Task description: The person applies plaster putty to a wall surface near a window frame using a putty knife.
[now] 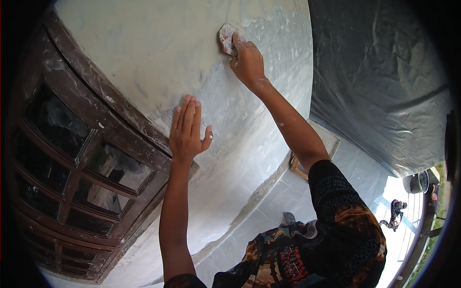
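Note:
My right hand point(248, 62) is raised against the wall point(158, 48), fingers closed on a small flat piece smeared white with reddish patches point(227, 40). Whether that piece is a scraper or an abrasive sheet I cannot tell. It appears to lie against the wall, where a smooth cream coat meets patchy grey. Lower and to the left, my left hand point(186, 132) lies flat on the wall with its fingers stretched out. Nothing is in it, and a white speck shows on the thumb.
A dark brown wooden window frame point(86, 149) with glass panes borders the wall at left. Grey plastic sheeting point(379, 86) hangs at right. Below are a tiled floor point(278, 206), a framed board point(324, 137), a bucket point(418, 182) and a dark object point(395, 213).

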`<state>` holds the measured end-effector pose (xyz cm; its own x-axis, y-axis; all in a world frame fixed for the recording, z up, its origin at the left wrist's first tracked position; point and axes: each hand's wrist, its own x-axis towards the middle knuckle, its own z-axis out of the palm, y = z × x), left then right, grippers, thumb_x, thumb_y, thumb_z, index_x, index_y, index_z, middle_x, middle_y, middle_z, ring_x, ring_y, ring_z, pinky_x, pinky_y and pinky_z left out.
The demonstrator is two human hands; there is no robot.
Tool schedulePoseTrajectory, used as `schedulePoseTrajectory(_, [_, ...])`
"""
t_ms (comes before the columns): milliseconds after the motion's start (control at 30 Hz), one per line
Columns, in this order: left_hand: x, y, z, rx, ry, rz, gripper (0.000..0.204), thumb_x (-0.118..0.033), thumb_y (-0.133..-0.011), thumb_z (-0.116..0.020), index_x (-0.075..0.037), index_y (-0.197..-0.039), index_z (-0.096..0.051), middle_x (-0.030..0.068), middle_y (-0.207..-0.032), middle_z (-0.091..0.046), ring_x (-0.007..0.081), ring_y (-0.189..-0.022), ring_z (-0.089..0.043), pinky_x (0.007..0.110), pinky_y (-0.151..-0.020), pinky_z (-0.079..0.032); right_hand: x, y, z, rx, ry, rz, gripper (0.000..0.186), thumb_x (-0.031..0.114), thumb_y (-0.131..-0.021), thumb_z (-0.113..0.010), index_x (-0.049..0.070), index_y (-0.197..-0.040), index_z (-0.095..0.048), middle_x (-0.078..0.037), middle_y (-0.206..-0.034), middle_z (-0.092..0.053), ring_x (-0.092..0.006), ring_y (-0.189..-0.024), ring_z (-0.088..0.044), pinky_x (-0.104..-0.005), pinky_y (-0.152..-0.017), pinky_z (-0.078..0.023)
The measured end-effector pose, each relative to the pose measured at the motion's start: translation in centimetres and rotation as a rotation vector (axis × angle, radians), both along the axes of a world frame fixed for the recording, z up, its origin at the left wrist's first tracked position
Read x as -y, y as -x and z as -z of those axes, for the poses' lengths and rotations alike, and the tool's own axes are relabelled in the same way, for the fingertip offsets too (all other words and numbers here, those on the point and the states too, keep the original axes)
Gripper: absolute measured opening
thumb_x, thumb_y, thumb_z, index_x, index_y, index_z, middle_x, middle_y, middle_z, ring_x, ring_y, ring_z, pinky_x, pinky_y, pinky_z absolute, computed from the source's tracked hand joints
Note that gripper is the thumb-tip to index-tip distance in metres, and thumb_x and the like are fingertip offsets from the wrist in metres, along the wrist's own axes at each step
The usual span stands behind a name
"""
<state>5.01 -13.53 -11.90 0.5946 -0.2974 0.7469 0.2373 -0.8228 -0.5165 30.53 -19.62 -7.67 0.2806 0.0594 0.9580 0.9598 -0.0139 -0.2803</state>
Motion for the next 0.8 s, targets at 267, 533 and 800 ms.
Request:
schedulePoseTrajectory(267, [0.0, 0.7, 0.0, -0.023, 0.018, -0.008, 0.060, -0.023, -0.089, -0.053, 0.009, -0.139, -0.046, 0.0233, -0.144, -0.048, 0.0375, -0.136, -0.047, 0.049, -0.114, -0.034, 3.4, 5.2, 2.6, -0.066, 0.065, -0.283, 0.063, -0.003, -0.073, -0.066, -0.008, -0.134, -0.052, -0.018, -0.083, -0.063, -0.0310, -0.074, -0.062, -0.0371, -0.070, -0.051])
schedulePoseTrajectory(533, [-0.1, 0.3, 0.1, -0.003, 0.013, 0.004, 0.060, -0.024, -0.090, -0.053, 0.009, -0.139, -0.046, 0.0238, -0.144, -0.048, 0.0376, -0.136, -0.046, 0.050, -0.113, -0.035, -0.5, 2.5, 2.8, -0.030, 0.231, 0.012, 0.069, 0.001, -0.076, -0.066, -0.008, -0.141, -0.041, -0.016, -0.096, -0.064, -0.0336, -0.098, -0.060, -0.0426, -0.081, -0.053])
schedulePoseTrajectory(800, [0.1, 0.4, -0.1, -0.012, 0.007, 0.006, 0.060, -0.024, -0.090, -0.053, 0.010, -0.139, -0.046, 0.0241, -0.143, -0.048, 0.0376, -0.136, -0.046, 0.050, -0.114, -0.034, 3.2, 3.4, -0.6, -0.071, -0.009, -0.195, 0.060, -0.002, -0.075, -0.065, -0.007, -0.134, -0.054, -0.018, -0.082, -0.062, -0.0310, -0.073, -0.060, -0.0374, -0.072, -0.051])
